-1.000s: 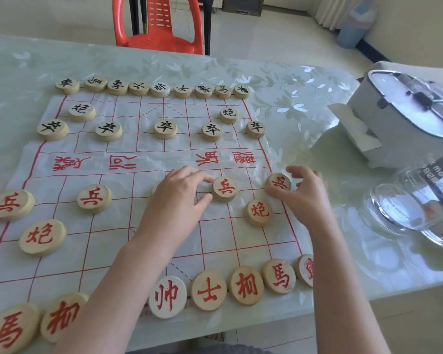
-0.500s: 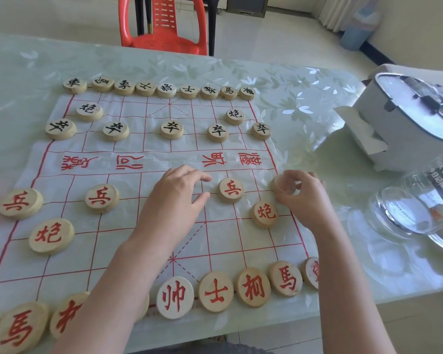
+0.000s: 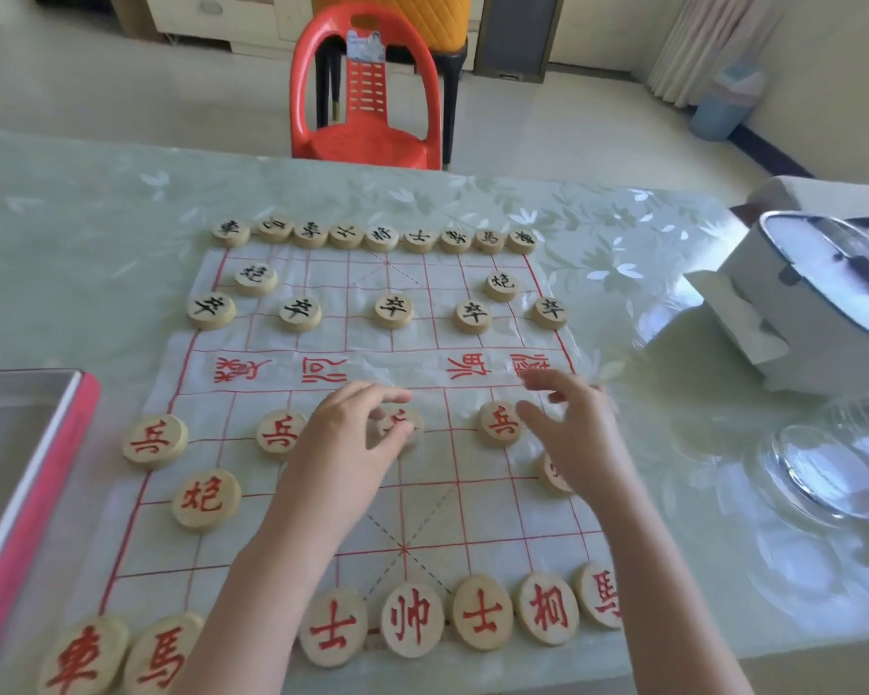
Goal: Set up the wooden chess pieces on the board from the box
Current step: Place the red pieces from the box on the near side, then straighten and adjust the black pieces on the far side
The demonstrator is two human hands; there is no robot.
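Note:
The board (image 3: 422,494) is a clear sheet with a red grid. Black-lettered wooden pieces (image 3: 392,311) fill its far rows. Red-lettered pieces line the near edge (image 3: 412,619), with soldiers and a cannon (image 3: 206,499) ahead of them. My left hand (image 3: 352,438) pinches the middle red soldier (image 3: 401,424) between thumb and fingers as it lies on the board. My right hand (image 3: 573,433) hovers blurred, fingers spread, just right of another red soldier (image 3: 497,423), and hides most of the right red cannon (image 3: 553,476). The red-rimmed box (image 3: 41,474) lies at the left.
A white carton with a pot picture (image 3: 823,313) and a glass jug (image 3: 823,474) stand at the right of the table. A red plastic chair (image 3: 367,92) stands beyond the far edge. The table's near edge runs just below the red back row.
My right hand has let go of the edge soldier and spread its fingers. My left fingers have lifted, so the middle soldier shows. The view has tilted, bringing the box in at the left.

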